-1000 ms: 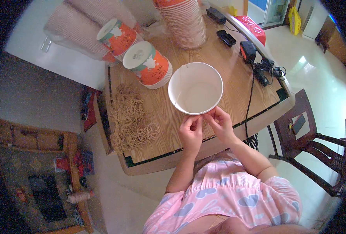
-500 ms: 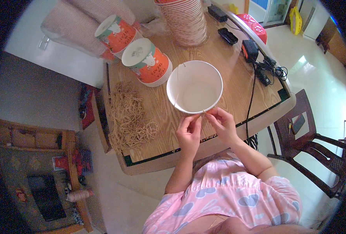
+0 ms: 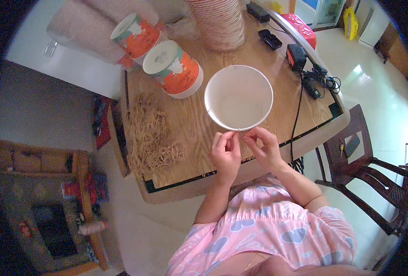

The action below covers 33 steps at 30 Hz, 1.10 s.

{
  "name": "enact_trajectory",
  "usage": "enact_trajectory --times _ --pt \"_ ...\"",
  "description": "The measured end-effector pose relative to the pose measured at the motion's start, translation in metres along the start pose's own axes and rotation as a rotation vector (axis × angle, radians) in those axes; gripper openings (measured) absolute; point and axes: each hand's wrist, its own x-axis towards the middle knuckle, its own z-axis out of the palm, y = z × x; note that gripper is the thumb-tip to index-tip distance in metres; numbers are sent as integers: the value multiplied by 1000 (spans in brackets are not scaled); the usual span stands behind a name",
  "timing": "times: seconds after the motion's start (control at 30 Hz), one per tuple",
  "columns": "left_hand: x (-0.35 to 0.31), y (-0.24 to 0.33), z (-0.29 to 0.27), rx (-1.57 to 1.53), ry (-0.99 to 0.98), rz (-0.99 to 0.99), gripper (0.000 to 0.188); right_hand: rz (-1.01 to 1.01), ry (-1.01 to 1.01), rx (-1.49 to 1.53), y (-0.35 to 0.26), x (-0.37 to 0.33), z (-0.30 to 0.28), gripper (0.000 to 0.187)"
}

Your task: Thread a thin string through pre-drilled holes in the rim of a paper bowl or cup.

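Note:
A white paper bucket (image 3: 239, 99) stands on the wooden table in front of me, its mouth facing up and its inside white. At the near rim, my left hand (image 3: 226, 151) pinches a thin strand of twine (image 3: 239, 131), thumb against fingers. My right hand (image 3: 263, 147) pinches at the same strand from the other side, its fingertips close to the left ones. The fingertips partly hide the strand. To the left of my hands lies a loose heap of tan twine (image 3: 151, 138).
Orange and green printed paper buckets (image 3: 174, 76) stand stacked at the back left. A tall stack of buckets (image 3: 220, 27) rises at the far edge. Black adapters and cables (image 3: 316, 80) lie along the right side. A dark wooden chair (image 3: 358, 156) stands beyond the table.
The bucket has shifted slightly right and tilted differently. The strand that hung from its far rim across the mouth is no longer seen there. Both hands stay at the near rim.

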Motion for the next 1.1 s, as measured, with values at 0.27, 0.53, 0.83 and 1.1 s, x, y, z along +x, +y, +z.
enact_trajectory --times 0.27,0.53,0.83,1.1 --pt "6 1 -6 9 -62 -49 5 199 52 164 -1 6 8 8" --pt "45 27 -20 502 -372 512 33 -15 139 93 1 7 4 6" --pt "56 51 -18 262 -527 253 21 160 77 586 -8 19 -15 10" --pt "52 54 -18 202 -476 235 20 73 53 542 -3 20 -12 9"
